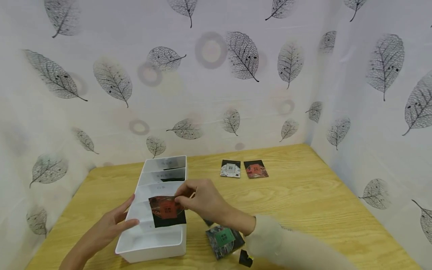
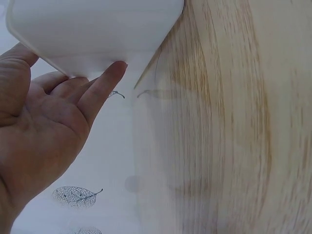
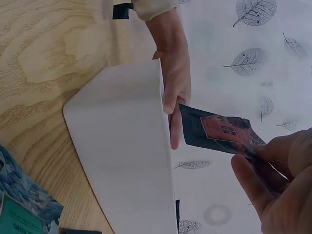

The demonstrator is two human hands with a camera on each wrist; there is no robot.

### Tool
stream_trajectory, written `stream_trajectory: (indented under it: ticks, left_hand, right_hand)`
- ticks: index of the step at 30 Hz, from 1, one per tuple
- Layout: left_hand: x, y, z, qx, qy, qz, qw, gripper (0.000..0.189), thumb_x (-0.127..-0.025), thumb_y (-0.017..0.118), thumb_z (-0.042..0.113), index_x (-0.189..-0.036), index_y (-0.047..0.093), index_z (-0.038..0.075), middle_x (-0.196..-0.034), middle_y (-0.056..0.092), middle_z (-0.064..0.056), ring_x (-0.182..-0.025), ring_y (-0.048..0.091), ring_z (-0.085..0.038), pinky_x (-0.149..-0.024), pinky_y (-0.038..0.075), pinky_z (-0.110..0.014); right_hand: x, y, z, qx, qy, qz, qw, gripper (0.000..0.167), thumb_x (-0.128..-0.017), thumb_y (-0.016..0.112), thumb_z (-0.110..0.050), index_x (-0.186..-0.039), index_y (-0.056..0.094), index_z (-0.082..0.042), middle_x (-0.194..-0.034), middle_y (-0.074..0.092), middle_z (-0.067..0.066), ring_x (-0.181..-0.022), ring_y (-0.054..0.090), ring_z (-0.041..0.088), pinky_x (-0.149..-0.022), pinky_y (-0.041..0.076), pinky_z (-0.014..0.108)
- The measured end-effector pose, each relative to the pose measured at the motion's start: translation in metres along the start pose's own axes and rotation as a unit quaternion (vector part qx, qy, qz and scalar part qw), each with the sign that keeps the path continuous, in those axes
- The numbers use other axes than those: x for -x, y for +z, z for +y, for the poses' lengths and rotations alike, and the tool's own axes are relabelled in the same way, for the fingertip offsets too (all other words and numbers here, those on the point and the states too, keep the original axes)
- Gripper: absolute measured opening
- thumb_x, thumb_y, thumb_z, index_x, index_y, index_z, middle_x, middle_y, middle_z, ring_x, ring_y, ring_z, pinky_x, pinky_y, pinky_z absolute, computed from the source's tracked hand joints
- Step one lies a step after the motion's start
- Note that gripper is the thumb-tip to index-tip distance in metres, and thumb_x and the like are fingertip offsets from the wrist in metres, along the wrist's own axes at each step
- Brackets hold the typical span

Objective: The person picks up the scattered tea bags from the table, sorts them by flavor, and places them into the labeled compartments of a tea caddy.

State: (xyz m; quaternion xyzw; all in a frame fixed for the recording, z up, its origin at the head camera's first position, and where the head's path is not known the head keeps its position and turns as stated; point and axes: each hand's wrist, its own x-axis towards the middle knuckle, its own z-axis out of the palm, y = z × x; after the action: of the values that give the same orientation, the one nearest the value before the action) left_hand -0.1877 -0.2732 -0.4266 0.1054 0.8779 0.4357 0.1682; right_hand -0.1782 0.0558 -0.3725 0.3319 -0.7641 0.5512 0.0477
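Leaf-print backdrop, wooden tabletop, held sachet

I see soft light on the yellow wood-grained tabletop; the white plastic divided box shows a shaded grey side to the right wrist camera, while the left's bleaches the wood pale.

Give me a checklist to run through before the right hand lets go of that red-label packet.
1. Grip: ok. The right hand pinches the held packet by its edge.
2. Box steadied: ok. The left hand touches the white box at its side.
3. Packet over the box: ok, by the head view.
4. Compartment markings match the packet: cannot tell; too small to read.
5. Table cleared of packets: not ok. A white-label packet and a green-label packet lie there, among others.
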Motion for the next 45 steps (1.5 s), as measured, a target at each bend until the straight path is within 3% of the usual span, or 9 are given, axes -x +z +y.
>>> stream_trajectory:
  ticks: [5,8,11,17,28,30,38,42,45]
  left_hand:
    - [0.0,-0.001,0.001,0.009,-0.001,0.001,1.0,0.089,-0.103,0.066,0.03,-0.165,0.008,0.003,-0.168,0.01,-0.027,-0.143,0.038,-0.05,-0.097,0.05,-0.034]
    - [0.0,-0.001,0.001,0.027,0.008,-0.003,0.9996,0.089,-0.103,0.066,0.029,-0.165,0.007,0.003,-0.169,0.007,-0.025,-0.145,0.035,-0.05,-0.093,0.049,-0.024]
    - [0.001,-0.001,0.001,0.034,0.019,-0.003,0.9992,0.09,-0.103,0.066,0.029,-0.165,0.007,0.003,-0.169,0.007,-0.025,-0.145,0.035,-0.049,-0.089,0.047,-0.018]
    - [0.002,0.0,0.0,0.028,0.013,-0.002,0.9995,0.09,-0.103,0.067,0.029,-0.165,0.008,0.003,-0.169,0.008,-0.025,-0.144,0.036,-0.05,-0.088,0.047,-0.017]
    - [0.002,0.001,0.001,0.024,0.007,-0.004,0.9997,0.09,-0.103,0.066,0.029,-0.165,0.006,0.001,-0.169,0.006,-0.026,-0.145,0.034,-0.052,-0.089,0.048,-0.019]
    - [0.002,0.001,0.001,0.024,0.005,-0.003,0.9997,0.09,-0.103,0.066,0.028,-0.165,0.006,0.002,-0.169,0.007,-0.026,-0.144,0.035,-0.051,-0.089,0.049,-0.021]
    - [0.002,0.002,-0.001,0.009,0.002,-0.003,1.0,0.088,-0.104,0.065,0.027,-0.165,0.006,0.002,-0.167,0.008,-0.03,-0.142,0.039,-0.051,-0.091,0.052,-0.028]
    - [0.001,0.001,-0.001,0.007,0.006,-0.005,0.9999,0.087,-0.104,0.064,0.025,-0.165,0.006,0.001,-0.167,0.008,-0.03,-0.142,0.039,-0.052,-0.091,0.052,-0.027]
    - [0.001,0.001,-0.001,0.002,0.006,-0.004,1.0,0.087,-0.105,0.064,0.025,-0.164,0.006,0.0,-0.167,0.008,-0.031,-0.142,0.039,-0.052,-0.091,0.052,-0.029]
  right_hand:
    - [0.002,0.018,0.0,0.049,-0.069,0.0,0.9964,0.009,-0.092,0.074,0.005,-0.092,0.076,-0.004,-0.087,0.073,0.004,-0.079,0.064,-0.004,-0.068,0.055,0.016]
    - [0.008,0.029,0.002,0.117,-0.136,-0.014,0.9837,0.011,-0.091,0.075,0.006,-0.09,0.074,-0.005,-0.087,0.072,0.002,-0.08,0.061,-0.005,-0.07,0.05,0.009]
    - [0.016,0.036,0.005,0.201,-0.187,-0.038,0.9608,0.012,-0.089,0.077,0.003,-0.087,0.073,-0.008,-0.086,0.069,-0.002,-0.08,0.058,-0.004,-0.072,0.044,0.004]
    - [0.034,0.044,0.01,0.333,-0.259,-0.088,0.9026,0.011,-0.091,0.078,-0.007,-0.085,0.072,-0.014,-0.088,0.067,-0.007,-0.081,0.06,0.0,-0.074,0.041,0.004]
    - [0.049,0.042,0.011,0.463,-0.291,-0.168,0.8203,0.008,-0.102,0.069,-0.026,-0.104,0.077,-0.025,-0.096,0.07,-0.013,-0.09,0.057,0.002,-0.076,0.041,0.013]
    - [0.048,0.04,0.011,0.471,-0.285,-0.179,0.8158,0.011,-0.103,0.066,-0.025,-0.107,0.077,-0.026,-0.099,0.07,-0.014,-0.094,0.057,0.003,-0.08,0.043,0.016]
    - [0.045,0.037,0.01,0.477,-0.243,-0.199,0.8208,0.014,-0.102,0.068,-0.023,-0.108,0.079,-0.028,-0.1,0.068,-0.015,-0.096,0.055,0.004,-0.081,0.041,0.019]
    - [0.043,0.037,0.01,0.474,-0.224,-0.21,0.8252,0.014,-0.102,0.067,-0.022,-0.109,0.078,-0.027,-0.102,0.069,-0.014,-0.098,0.056,0.004,-0.078,0.04,0.017]
    - [0.042,0.035,0.011,0.452,-0.214,-0.217,0.8382,0.014,-0.101,0.067,-0.021,-0.109,0.079,-0.025,-0.103,0.07,-0.014,-0.1,0.057,0.004,-0.079,0.041,0.014]
